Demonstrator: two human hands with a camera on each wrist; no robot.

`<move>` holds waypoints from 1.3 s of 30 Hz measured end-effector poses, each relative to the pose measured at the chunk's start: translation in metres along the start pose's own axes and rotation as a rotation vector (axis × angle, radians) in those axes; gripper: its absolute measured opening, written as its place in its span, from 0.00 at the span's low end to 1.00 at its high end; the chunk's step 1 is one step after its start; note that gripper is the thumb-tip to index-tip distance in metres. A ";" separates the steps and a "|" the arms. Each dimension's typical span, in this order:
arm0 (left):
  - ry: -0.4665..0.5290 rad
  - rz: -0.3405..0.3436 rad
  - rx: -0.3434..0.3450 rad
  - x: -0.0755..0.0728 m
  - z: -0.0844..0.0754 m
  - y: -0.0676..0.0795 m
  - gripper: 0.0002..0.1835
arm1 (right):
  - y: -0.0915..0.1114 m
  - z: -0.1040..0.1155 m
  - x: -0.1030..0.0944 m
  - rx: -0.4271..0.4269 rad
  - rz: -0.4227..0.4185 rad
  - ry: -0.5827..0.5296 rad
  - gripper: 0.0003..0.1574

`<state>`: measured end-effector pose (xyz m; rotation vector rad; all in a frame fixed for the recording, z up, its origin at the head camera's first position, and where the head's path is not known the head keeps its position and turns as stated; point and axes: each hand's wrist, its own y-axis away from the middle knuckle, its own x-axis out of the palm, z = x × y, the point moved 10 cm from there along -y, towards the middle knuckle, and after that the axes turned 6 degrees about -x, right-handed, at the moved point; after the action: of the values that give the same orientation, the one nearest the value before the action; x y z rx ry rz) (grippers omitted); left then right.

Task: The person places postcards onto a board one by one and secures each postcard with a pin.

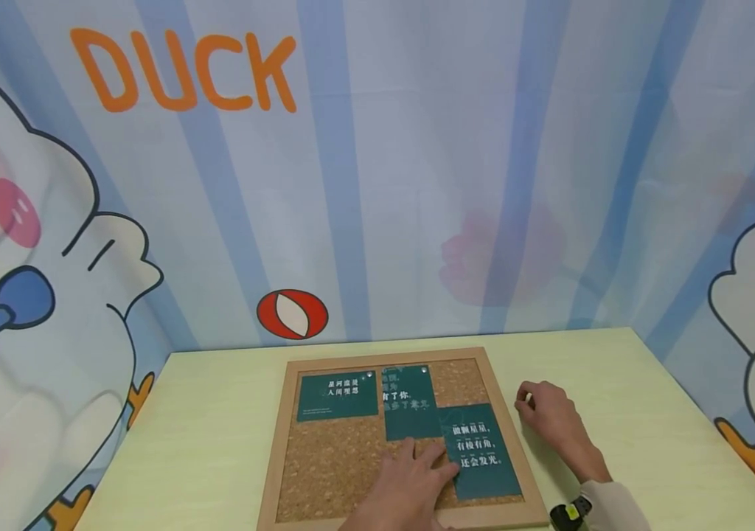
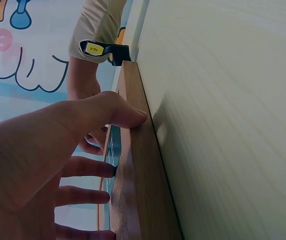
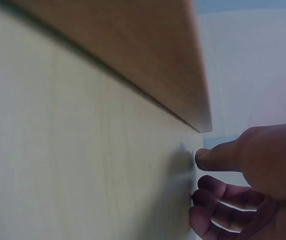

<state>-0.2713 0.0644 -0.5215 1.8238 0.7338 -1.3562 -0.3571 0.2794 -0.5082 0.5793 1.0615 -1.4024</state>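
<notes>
A wood-framed cork board (image 1: pixel 331 472) lies on the pale table. Three dark green cards with white lettering rest on it: an upper-left card (image 1: pixel 324 405), a middle card (image 1: pixel 411 424) and a lower-right card (image 1: pixel 484 479). The upper-left and middle cards each show a small pale pin near the top right corner. My left hand (image 1: pixel 407 483) spreads its fingers over the cork beside the lower-right card; in the left wrist view its thumb touches the wooden frame (image 2: pixel 148 165). Beyond the frame's right side, my right hand (image 1: pixel 557 420) hovers low at the table, loosely curled, a gap between thumb and fingers.
The pale yellow table (image 1: pixel 630 413) extends on both sides of the board. Behind it hangs a blue striped cloth backdrop (image 1: pixel 404 184) with cartoon ducks. A dark band with a yellow label (image 1: pixel 571 510) circles the right wrist.
</notes>
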 end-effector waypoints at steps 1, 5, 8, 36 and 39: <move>-0.002 -0.002 0.000 0.000 0.000 0.000 0.45 | 0.000 0.001 0.000 0.002 0.000 0.002 0.04; -0.026 -0.013 0.005 -0.001 -0.002 0.000 0.44 | 0.001 0.004 -0.002 0.020 -0.002 -0.008 0.06; -0.041 -0.021 0.008 -0.002 -0.003 0.001 0.44 | 0.004 0.008 -0.003 0.023 -0.002 -0.033 0.07; -0.081 0.011 -0.019 0.001 -0.005 0.000 0.45 | -0.006 0.048 0.007 -0.095 0.144 -0.135 0.02; -0.089 0.017 -0.023 0.002 -0.005 0.000 0.45 | -0.008 0.049 0.009 -0.103 0.158 -0.122 0.01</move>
<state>-0.2684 0.0685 -0.5224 1.7368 0.6826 -1.4028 -0.3536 0.2322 -0.4913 0.4854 0.9630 -1.2227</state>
